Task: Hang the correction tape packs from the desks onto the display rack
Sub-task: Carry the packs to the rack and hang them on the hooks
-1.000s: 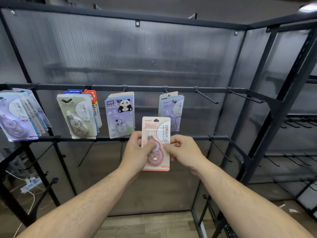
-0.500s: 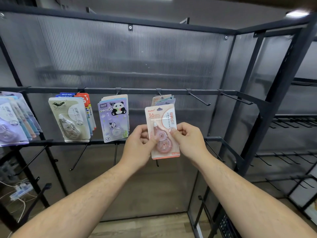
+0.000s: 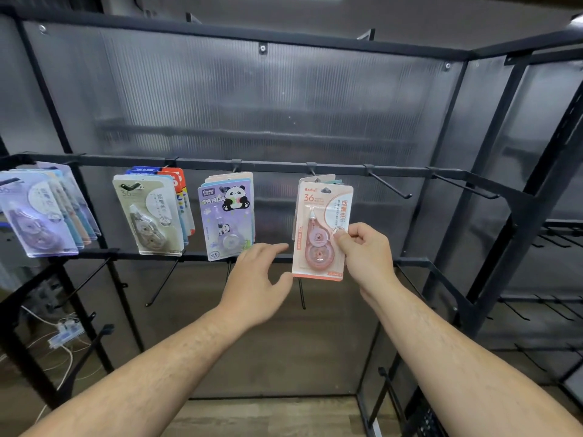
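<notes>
A pink correction tape pack [image 3: 318,238] sits upright at the fourth hook along the upper rail of the display rack [image 3: 410,170], over the few packs already there; whether its hole has caught the hook cannot be told. The right hand [image 3: 367,257] pinches its right edge, and the left hand [image 3: 255,279] hovers spread beside its lower left corner. Purple packs [image 3: 34,212], beige packs [image 3: 146,212] and panda packs [image 3: 225,216] fill the hooks toward the rail's left end. Two bare hooks [image 3: 389,184] toward the right end and the lower rail's empty hooks [image 3: 164,282] suggest the job is partly done.
</notes>
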A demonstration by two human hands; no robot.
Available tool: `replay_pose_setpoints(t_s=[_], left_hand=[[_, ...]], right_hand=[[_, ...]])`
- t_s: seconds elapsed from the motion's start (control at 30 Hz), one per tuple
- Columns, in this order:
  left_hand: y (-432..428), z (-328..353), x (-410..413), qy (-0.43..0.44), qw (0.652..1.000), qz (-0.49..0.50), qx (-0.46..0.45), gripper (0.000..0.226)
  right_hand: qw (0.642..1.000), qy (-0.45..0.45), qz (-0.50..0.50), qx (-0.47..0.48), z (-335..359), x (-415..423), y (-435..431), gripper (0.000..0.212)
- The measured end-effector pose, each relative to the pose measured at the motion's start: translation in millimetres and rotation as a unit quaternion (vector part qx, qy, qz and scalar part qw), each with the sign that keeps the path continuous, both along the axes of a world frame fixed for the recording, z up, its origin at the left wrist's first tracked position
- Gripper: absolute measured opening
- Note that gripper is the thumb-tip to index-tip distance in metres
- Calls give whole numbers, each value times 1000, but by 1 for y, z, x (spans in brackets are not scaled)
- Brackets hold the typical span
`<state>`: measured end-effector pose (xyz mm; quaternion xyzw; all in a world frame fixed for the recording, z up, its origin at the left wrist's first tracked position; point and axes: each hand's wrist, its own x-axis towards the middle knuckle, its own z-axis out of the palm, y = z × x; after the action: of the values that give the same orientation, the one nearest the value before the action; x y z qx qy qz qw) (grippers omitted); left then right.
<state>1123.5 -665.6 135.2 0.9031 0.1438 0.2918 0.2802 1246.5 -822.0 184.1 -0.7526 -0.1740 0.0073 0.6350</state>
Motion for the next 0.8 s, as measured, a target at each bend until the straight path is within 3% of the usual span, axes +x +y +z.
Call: replay_pose_setpoints(t_s=[0.4, 0.53, 0.67, 0.8], left_hand=[[-5, 1, 8, -3, 1000, 5, 12, 46], [-8, -4, 4, 20, 999, 20, 22, 51], [-14, -17, -10, 65, 997, 39, 30, 54], [-12, -34, -41, 114, 990, 63, 61, 53]], right_hand=[[997, 33, -44, -62, -3, 19, 5, 36], [992, 51, 39, -104, -23, 5, 0, 29], [978, 16, 136, -156, -41, -14, -1, 2], [934, -66, 233, -262, -62, -36, 12, 35]])
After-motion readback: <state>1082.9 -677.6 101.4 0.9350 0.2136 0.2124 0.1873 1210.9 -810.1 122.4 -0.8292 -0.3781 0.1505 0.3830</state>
